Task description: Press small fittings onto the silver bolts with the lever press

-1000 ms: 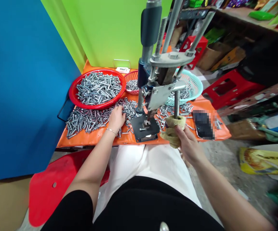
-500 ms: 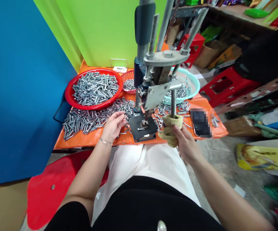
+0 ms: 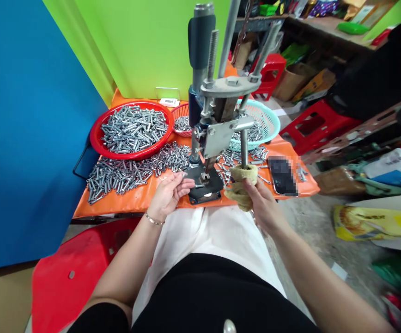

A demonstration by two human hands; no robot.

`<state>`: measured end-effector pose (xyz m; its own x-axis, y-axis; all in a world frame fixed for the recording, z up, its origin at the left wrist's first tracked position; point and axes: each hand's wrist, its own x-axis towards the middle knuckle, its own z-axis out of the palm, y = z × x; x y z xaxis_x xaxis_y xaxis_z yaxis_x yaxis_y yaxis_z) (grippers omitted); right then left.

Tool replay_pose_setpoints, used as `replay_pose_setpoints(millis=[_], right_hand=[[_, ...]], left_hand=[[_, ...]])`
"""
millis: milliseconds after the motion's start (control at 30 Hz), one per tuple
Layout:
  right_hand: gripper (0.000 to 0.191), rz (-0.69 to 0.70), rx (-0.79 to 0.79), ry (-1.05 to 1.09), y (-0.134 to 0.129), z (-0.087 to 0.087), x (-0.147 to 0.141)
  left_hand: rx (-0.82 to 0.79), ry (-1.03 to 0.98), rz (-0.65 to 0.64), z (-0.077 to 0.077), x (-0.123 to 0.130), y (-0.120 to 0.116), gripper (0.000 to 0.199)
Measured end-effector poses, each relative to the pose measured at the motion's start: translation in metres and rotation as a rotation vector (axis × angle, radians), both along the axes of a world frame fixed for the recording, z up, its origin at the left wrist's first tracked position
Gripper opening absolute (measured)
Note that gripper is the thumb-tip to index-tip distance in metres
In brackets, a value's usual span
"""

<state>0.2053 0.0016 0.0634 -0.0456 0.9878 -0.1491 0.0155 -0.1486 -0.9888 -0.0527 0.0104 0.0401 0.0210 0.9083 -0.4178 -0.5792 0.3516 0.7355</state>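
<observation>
The left hand [image 3: 167, 196] pinches a small metal part [image 3: 184, 175] at the base plate's [image 3: 215, 184] left edge; the right hand [image 3: 265, 206] grips the cloth-wrapped lever [image 3: 239, 191]. Apparent step: part handling; next move calls for fingertip clearance.

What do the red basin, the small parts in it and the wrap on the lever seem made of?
Red basin: probably smooth, glossy plastic; sheen along its rim. Small parts: silvery metal, perhaps plated steel; they glint. Lever wrap: likely fabric, matte, with soft folds.
</observation>
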Motion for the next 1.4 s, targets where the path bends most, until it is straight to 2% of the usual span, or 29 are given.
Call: replay_pose_setpoints(millis=[133, 267, 467, 633, 733, 833, 1000, 1067, 1200, 1400], right_hand=[[0.055, -0.010, -0.019, 0.008, 0.004, -0.001, -0.003], [0.056, 0.011, -0.004, 0.032, 0.008, -0.006, -0.003], [0.059, 0.069, 0.007, 0.059, 0.009, -0.001, -0.003], [0.059, 0.049, 0.015, 0.044, 0.009, 0.001, -0.004], [0.059, 0.049, 0.000, 0.049, 0.009, -0.002, -0.003], [0.060, 0.055, -0.014, 0.066, 0.010, -0.005, -0.002], [0.059, 0.038, -0.006, 0.094, 0.011, -0.009, -0.003], [0.058, 0.036, 0.000, 0.094, 0.011, -0.009, -0.003], [0.059, 0.047, -0.005, 0.103, 0.010, -0.007, -0.003], [0.062, 0.058, -0.018, 0.102, 0.011, -0.005, -0.002]], left_hand=[[0.024, 0.019, -0.094, -0.001, 0.017, -0.008, 0.016], [0.008, -0.095, -0.145, 0.003, 0.031, -0.013, 0.018], [-0.181, -0.293, -0.098, -0.004, 0.039, -0.021, 0.018], [-0.215, -0.305, -0.122, -0.001, 0.043, -0.030, 0.021], [-0.185, -0.261, -0.134, 0.002, 0.046, -0.032, 0.014], [-0.039, -0.076, -0.112, 0.000, 0.049, -0.030, 0.012], [0.293, 0.590, -0.014, -0.018, 0.049, -0.008, 0.012], [0.401, 0.776, 0.010, -0.024, 0.048, 0.002, 0.011], [0.627, 1.030, 0.018, -0.034, 0.051, 0.015, 0.005], [0.932, 1.316, 0.107, -0.052, 0.049, 0.025, 0.003]])
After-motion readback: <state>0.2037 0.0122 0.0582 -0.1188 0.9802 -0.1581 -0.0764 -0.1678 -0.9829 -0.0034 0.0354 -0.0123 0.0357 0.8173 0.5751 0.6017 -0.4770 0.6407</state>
